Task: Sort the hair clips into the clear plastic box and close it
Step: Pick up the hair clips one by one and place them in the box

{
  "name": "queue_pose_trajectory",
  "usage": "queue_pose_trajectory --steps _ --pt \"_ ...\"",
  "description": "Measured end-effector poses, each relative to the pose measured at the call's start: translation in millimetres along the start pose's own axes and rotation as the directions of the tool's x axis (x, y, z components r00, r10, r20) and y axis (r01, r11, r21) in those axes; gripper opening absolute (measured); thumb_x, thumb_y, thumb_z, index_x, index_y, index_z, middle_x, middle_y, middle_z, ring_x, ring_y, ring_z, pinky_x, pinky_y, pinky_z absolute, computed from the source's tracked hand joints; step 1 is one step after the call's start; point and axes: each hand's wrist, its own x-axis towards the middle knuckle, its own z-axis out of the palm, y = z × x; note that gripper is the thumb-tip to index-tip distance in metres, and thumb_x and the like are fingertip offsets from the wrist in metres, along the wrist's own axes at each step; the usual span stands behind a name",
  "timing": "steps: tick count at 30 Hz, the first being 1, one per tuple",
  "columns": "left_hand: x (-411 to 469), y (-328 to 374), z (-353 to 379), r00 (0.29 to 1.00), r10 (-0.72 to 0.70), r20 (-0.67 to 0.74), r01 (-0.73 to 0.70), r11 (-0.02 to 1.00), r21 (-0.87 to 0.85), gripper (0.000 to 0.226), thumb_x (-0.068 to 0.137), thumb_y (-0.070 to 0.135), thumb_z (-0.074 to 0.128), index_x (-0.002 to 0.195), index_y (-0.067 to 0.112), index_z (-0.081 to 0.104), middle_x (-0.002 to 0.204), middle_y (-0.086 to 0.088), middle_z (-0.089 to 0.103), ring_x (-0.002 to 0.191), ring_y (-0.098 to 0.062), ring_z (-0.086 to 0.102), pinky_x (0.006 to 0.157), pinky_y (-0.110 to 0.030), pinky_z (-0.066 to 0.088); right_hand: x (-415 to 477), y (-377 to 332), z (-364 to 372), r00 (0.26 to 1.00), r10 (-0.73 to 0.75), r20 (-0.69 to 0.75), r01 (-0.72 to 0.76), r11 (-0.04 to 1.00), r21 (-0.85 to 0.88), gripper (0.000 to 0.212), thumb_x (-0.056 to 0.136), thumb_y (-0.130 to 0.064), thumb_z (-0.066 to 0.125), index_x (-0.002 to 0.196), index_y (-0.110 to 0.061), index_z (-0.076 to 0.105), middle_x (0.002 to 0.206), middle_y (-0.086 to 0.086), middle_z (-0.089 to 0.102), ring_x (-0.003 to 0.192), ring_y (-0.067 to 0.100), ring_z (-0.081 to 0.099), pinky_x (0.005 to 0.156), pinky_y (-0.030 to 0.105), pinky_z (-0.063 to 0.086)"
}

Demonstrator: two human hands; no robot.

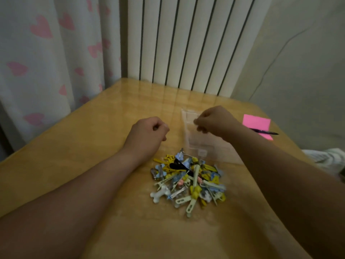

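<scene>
Hair clips (188,182): a loose heap of yellow, blue, pale green, black and white pieces, lying near the middle of the table (93,146), between your two forearms. None of the heap sits in the box.

Clear box (203,144): just beyond the heap and slightly right, its near edge touching or almost touching the farthest clips. Its outline is faint, and you cannot tell whether the lid is up.

Right hand (214,121): over the far part of the box, fingers curled downward against the clear plastic. Whether they pinch the plastic or only hover cannot be told.

Left hand (147,135): clenched, thumb against the forefinger, nothing visible inside it, above bare tabletop to the left of the box and beyond the heap.

Open room: a wide bare stretch of table lies left of the heap, and another between the heap and the near edge.

Right side: a pink notepad (256,122) with a pen (265,132) across its near corner lies close to the right table edge, well apart from the box.

Far edge: the table meets a white radiator (186,43), and a curtain (46,53) with pink hearts hangs along the left edge.
</scene>
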Motion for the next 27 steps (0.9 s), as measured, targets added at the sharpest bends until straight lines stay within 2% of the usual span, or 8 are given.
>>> queue_pose_trajectory --steps 3,5,7,9,12,15,20,27 --pt "-0.9 0.1 1.2 1.000 0.010 -0.004 -0.010 1.000 0.010 0.021 0.100 0.029 0.063 0.086 0.022 0.076 0.074 0.004 0.075 0.056 -0.002 0.060 0.063 -0.030 0.049 -33.5 11.4 -14.0 0.957 -0.147 -0.250 0.175 0.980 0.095 0.014 0.097 -0.028 0.068 0.092 -0.019 0.078 0.083 -0.006 0.078 0.078 0.013 0.073 0.067 0.031 0.058" --pt "-2.5 1.7 1.5 1.000 0.018 0.011 -0.019 0.999 0.037 0.021 0.101 0.030 0.063 0.088 0.022 0.077 0.076 0.004 0.076 0.056 -0.001 0.059 0.062 -0.029 0.048 -60.4 16.5 -19.6 0.938 -0.210 -0.275 0.261 0.951 0.165 0.013 0.100 -0.027 0.067 0.094 -0.020 0.076 0.080 -0.007 0.077 0.070 0.007 0.072 0.060 0.019 0.053" --pt "-3.4 3.3 1.5 0.999 0.025 0.038 -0.027 0.997 0.065 0.022 0.103 0.031 0.062 0.090 0.021 0.077 0.078 0.004 0.076 0.057 0.000 0.059 0.062 -0.028 0.047 -81.9 21.8 -20.8 0.934 -0.265 -0.237 0.316 0.926 0.207 0.011 0.101 -0.026 0.068 0.094 -0.021 0.075 0.078 -0.007 0.077 0.064 0.006 0.071 0.055 0.011 0.048" --pt "-4.1 3.7 1.0 0.999 0.026 0.043 -0.029 0.996 0.083 0.025 0.103 0.033 0.062 0.090 0.018 0.077 0.079 0.003 0.077 0.057 0.001 0.059 0.065 -0.028 0.046 -95.3 22.0 -20.3 0.932 -0.327 -0.154 0.353 0.917 0.188 0.010 0.100 -0.027 0.070 0.092 -0.023 0.075 0.077 -0.007 0.076 0.062 0.007 0.070 0.055 0.012 0.051" --pt "-4.2 3.3 0.7 0.999 0.016 0.036 -0.019 0.996 0.085 0.026 0.103 0.033 0.062 0.089 0.018 0.076 0.077 0.004 0.076 0.059 -0.003 0.059 0.068 -0.033 0.051 -106.4 16.4 -18.5 0.921 -0.387 0.034 0.385 0.921 0.062 0.008 0.096 -0.033 0.072 0.090 -0.029 0.075 0.076 -0.010 0.074 0.065 0.004 0.069 0.060 0.020 0.057" --pt "-4.6 3.2 0.5 0.999 0.000 0.036 -0.003 0.997 0.081 0.024 0.103 0.033 0.063 0.089 0.019 0.077 0.076 0.005 0.076 0.061 -0.008 0.060 0.071 -0.039 0.055 -109.5 12.3 -12.6 0.910 -0.396 0.124 0.412 0.898 -0.155 0.015 0.094 -0.047 0.071 0.096 -0.035 0.078 0.082 -0.014 0.072 0.074 0.002 0.067 0.072 0.035 0.061" --pt "-5.6 4.1 0.8 0.999 0.002 0.044 -0.006 0.995 0.095 0.024 0.103 0.033 0.062 0.089 0.020 0.077 0.075 0.006 0.076 0.062 -0.005 0.061 0.075 -0.038 0.055 -109.0 8.9 0.8 0.905 -0.387 0.175 0.425 0.821 -0.381 0.030 0.096 -0.061 0.062 0.102 -0.038 0.079 0.082 -0.014 0.073 0.073 0.003 0.064 0.067 0.030 0.056" --pt "-6.8 3.9 -0.4 0.999 0.005 0.050 -0.009 0.997 0.079 0.024 0.104 0.032 0.063 0.089 0.020 0.077 0.077 0.005 0.076 0.063 -0.009 0.062 0.075 -0.042 0.057 -107.3 11.4 0.1 0.911 -0.385 0.149 0.412 0.835 -0.364 0.021 0.097 -0.050 0.064 0.098 -0.034 0.077 0.084 -0.018 0.066 0.078 0.004 0.062 0.072 0.035 0.058"
